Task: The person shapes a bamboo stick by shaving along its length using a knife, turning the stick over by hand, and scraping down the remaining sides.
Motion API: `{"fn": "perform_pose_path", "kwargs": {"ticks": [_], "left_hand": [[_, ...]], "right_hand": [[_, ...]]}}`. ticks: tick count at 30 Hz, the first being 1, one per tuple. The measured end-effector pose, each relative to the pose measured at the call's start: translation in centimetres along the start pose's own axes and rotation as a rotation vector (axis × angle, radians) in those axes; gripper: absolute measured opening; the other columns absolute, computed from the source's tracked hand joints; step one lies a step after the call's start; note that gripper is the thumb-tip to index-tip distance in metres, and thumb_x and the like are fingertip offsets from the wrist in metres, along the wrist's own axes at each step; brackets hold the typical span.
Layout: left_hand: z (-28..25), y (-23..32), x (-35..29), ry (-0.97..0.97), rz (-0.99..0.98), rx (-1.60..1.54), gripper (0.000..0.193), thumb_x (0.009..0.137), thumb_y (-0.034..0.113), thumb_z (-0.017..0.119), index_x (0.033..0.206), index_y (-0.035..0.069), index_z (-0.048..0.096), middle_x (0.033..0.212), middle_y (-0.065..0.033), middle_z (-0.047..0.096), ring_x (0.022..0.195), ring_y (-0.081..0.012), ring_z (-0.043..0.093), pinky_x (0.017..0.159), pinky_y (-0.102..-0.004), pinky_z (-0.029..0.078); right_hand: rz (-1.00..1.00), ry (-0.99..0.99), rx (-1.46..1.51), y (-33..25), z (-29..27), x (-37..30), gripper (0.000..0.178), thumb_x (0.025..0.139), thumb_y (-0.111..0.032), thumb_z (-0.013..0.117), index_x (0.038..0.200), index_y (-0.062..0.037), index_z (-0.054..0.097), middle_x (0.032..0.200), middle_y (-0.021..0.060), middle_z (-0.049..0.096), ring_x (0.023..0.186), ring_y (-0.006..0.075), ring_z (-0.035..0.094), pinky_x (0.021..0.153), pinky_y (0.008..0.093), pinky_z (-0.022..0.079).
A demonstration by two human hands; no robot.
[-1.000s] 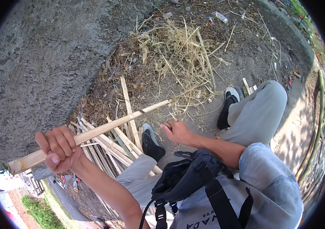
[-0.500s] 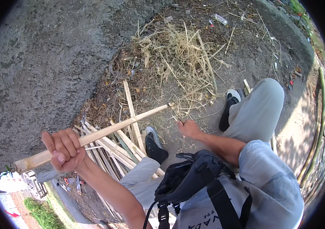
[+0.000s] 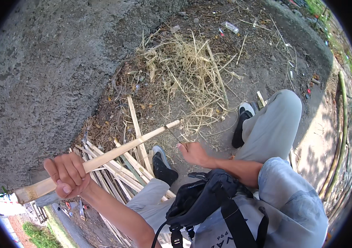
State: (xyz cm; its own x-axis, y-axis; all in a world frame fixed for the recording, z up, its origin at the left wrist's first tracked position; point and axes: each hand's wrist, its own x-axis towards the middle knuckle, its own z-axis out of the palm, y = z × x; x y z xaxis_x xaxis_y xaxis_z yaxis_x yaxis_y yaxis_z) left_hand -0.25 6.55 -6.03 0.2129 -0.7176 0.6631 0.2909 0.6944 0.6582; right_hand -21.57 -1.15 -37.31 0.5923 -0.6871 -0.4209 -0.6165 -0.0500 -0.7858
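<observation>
Ground (image 3: 262, 72) beyond right grip (image 3: 194, 153) is being covered by shavings (image 3: 188, 62); strip (image 3: 118, 151) is being clamped by left grip (image 3: 69, 175), thin blade (image 3: 174, 134) by right; trimming seemingly unfinished.

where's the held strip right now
Left of centre in the head view, the held strip slants through the left hand, its narrow end near the right hand.

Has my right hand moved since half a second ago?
Yes. Judged against your planted left shoe, your right hand has shifted a little to the left, so it is now closer to that shoe.
</observation>
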Motion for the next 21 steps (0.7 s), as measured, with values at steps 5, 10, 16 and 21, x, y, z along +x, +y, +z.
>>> {"fn": "perform_pose_path", "kwargs": {"ticks": [5, 10, 16, 21], "left_hand": [[0.1, -0.3, 0.3, -0.067, -0.034, -0.062, 0.027, 0.061, -0.011, 0.052, 0.071, 0.009, 0.035, 0.035, 0.0033, 0.037, 0.025, -0.0037, 0.026, 0.029, -0.0188, 0.025], [-0.8, 0.3, -0.2, -0.052, -0.037, -0.068, 0.026, 0.061, -0.01, 0.052, 0.07, 0.008, 0.036, 0.035, 0.0031, 0.037, 0.025, -0.0037, 0.026, 0.029, -0.0186, 0.025], [-0.1, 0.0, -0.3, -0.042, -0.027, -0.06, 0.026, 0.061, -0.01, 0.052, 0.069, 0.009, 0.035, 0.035, 0.0032, 0.038, 0.025, -0.0038, 0.026, 0.029, -0.0187, 0.024], [0.2, -0.5, 0.0, -0.04, -0.036, -0.064, 0.027, 0.061, -0.01, 0.052, 0.07, 0.009, 0.035, 0.035, 0.0032, 0.037, 0.025, -0.0041, 0.026, 0.03, -0.0184, 0.024]], "right_hand": [[-0.414, -0.069, 0.237, -2.0, -1.3, -1.7, 0.054, 0.091, -0.047, 0.049, 0.08, 0.0035, 0.064, 0.067, 0.0276, 0.061, 0.068, 0.0464, 0.062, 0.066, 0.0515, 0.049], [-0.04, 0.007, 0.04, 0.7, -0.3, 1.4, 0.047, 0.091, -0.043, 0.051, 0.08, 0.0004, 0.064, 0.065, 0.0275, 0.06, 0.066, 0.0471, 0.06, 0.065, 0.0528, 0.049], [-0.363, -0.01, 0.081, -4.2, -2.1, -2.3, 0.051, 0.092, -0.045, 0.048, 0.081, 0.0013, 0.066, 0.067, 0.0274, 0.061, 0.071, 0.0459, 0.062, 0.069, 0.0526, 0.049], [0.009, 0.043, 0.107, 1.6, -0.2, 1.7, 0.051, 0.092, -0.045, 0.048, 0.078, 0.0016, 0.065, 0.066, 0.0279, 0.06, 0.069, 0.0466, 0.061, 0.068, 0.053, 0.049]]}}
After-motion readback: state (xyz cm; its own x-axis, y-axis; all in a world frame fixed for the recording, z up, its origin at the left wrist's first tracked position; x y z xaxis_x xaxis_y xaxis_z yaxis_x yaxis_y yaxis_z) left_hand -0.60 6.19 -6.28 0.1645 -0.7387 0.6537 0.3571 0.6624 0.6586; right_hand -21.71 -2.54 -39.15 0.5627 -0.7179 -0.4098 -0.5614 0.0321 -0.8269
